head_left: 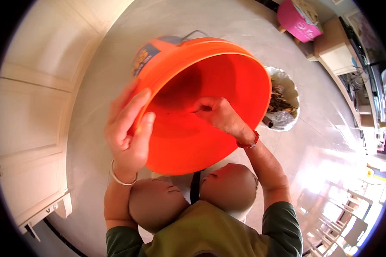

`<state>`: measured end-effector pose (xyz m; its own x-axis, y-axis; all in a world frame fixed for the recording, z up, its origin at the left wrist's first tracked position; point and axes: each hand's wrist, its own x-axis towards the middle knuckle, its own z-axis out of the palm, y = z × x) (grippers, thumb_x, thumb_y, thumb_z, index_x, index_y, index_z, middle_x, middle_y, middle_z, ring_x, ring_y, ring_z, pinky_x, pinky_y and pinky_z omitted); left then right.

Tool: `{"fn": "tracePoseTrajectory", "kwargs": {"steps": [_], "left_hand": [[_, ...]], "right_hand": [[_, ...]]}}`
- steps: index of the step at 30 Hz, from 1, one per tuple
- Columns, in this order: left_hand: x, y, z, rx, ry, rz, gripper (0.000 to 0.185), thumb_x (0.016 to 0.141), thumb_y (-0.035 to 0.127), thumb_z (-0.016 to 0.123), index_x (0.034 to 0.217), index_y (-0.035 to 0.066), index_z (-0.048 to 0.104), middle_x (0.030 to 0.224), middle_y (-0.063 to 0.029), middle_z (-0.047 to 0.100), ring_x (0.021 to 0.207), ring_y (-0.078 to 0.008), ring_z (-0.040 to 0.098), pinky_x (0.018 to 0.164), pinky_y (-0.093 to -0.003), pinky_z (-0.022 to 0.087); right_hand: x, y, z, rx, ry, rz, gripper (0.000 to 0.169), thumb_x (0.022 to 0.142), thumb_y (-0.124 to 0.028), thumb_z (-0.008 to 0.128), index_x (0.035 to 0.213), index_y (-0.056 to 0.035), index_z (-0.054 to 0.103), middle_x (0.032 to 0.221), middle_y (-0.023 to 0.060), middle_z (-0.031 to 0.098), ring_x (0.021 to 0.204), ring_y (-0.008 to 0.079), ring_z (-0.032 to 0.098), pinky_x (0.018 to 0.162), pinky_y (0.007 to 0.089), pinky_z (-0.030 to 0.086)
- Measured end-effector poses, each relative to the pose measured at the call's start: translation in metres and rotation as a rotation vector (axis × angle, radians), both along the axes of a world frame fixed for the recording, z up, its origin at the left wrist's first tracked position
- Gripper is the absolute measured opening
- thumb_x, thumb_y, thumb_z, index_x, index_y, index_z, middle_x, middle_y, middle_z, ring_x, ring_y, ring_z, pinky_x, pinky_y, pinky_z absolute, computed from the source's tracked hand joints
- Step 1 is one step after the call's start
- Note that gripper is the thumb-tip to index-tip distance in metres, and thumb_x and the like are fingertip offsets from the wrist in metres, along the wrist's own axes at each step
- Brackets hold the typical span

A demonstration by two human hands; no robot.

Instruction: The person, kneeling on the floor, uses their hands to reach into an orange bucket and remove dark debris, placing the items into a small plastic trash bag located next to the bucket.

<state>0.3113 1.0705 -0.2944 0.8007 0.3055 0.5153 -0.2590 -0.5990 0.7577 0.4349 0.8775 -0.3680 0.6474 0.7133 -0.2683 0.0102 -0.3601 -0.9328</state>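
A large orange plastic bucket (pixel 193 154) is tilted in front of my knees, its open mouth facing me. My left hand (pixel 128 125) grips its rim at the left, thumb on the inside and fingers around the outside. My right hand (pixel 218 115) is inside the bucket, thumb and forefinger pinched together on a thin dark bit (pixel 193 111), too small to identify. A dark speck (pixel 168 113) is on the inner wall left of my fingertips. A dark printed label (pixel 144 59) and a wire handle (pixel 194 33) show on the bucket's outside.
Right of the bucket stands a bin with a clear plastic liner (pixel 291 119), holding brown scraps (pixel 278 99) and a dark tube (pixel 268 122). Pale cabinets (pixel 32 115) line the left. A pink tub seat (pixel 297 21) and a low cabinet (pixel 334 48) are at the upper right.
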Motion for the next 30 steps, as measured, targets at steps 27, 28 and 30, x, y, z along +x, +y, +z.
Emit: {"fn": "tracePoseTrajectory", "kwargs": {"steps": [27,28,30], "left_hand": [[-0.002,-0.005,0.005,0.076,0.023,0.001,0.035,0.079,-0.003,0.061,0.114,0.001,0.063,0.127,-0.0195,0.055,0.112,-0.0272,0.054,0.096,-0.0341,0.043],[-0.001,-0.007,0.005,0.050,0.019,-0.006,0.036,0.080,-0.003,0.061,0.115,0.002,0.064,0.126,-0.0188,0.055,0.110,-0.0269,0.055,0.094,-0.0335,0.043],[-0.001,-0.007,0.006,0.038,0.019,0.001,0.036,0.079,-0.003,0.060,0.115,0.002,0.064,0.126,-0.0188,0.056,0.110,-0.0267,0.055,0.094,-0.0333,0.044]], "right_hand": [[0.022,-0.110,0.079,-0.083,-0.273,-0.667,0.015,0.086,-0.010,0.059,0.090,0.0024,0.066,0.076,0.0048,0.063,0.071,0.0067,0.056,0.065,0.0251,0.046],[0.014,-0.102,0.077,-0.057,-0.265,-0.552,0.014,0.085,-0.009,0.060,0.091,0.0019,0.066,0.076,0.0054,0.064,0.071,0.0078,0.056,0.064,0.0255,0.046],[-0.002,-0.080,0.072,-0.007,-0.252,-0.328,0.012,0.084,-0.007,0.062,0.091,0.0010,0.066,0.077,0.0065,0.064,0.070,0.0101,0.058,0.063,0.0263,0.047]]}}
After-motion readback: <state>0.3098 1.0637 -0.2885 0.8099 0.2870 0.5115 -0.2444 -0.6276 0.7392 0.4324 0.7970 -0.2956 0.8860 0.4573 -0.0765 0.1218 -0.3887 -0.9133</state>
